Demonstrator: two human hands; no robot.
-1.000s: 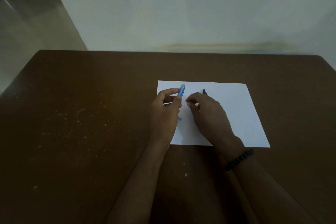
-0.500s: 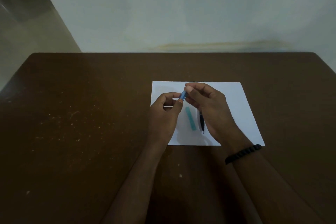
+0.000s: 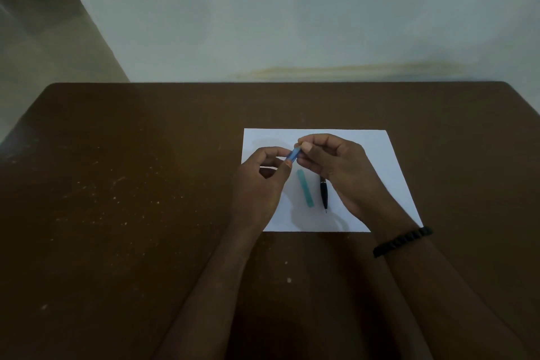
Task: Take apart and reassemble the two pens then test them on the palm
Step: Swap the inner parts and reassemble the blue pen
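Both hands hold a blue pen [image 3: 293, 153] above a white sheet of paper [image 3: 382, 161]. My left hand [image 3: 263, 181] pinches its lower part between thumb and fingers. My right hand [image 3: 336, 164] pinches its upper end with thumb and fingertips. Most of the pen is hidden by the fingers. On the paper below lies a teal pen cap [image 3: 305, 187], lengthwise. A black pen [image 3: 323, 192] lies just right of it, tip pointing toward me, its upper end hidden under my right hand.
The paper lies on a dark brown table [image 3: 131, 184] with pale specks on its left half. A pale wall [image 3: 292, 23] stands behind the table's far edge. A black beaded bracelet [image 3: 403, 241] is on my right wrist.
My right hand rose from the paper and took the blue pen's upper end. The teal cap and black pen, covered before, now show on the paper.
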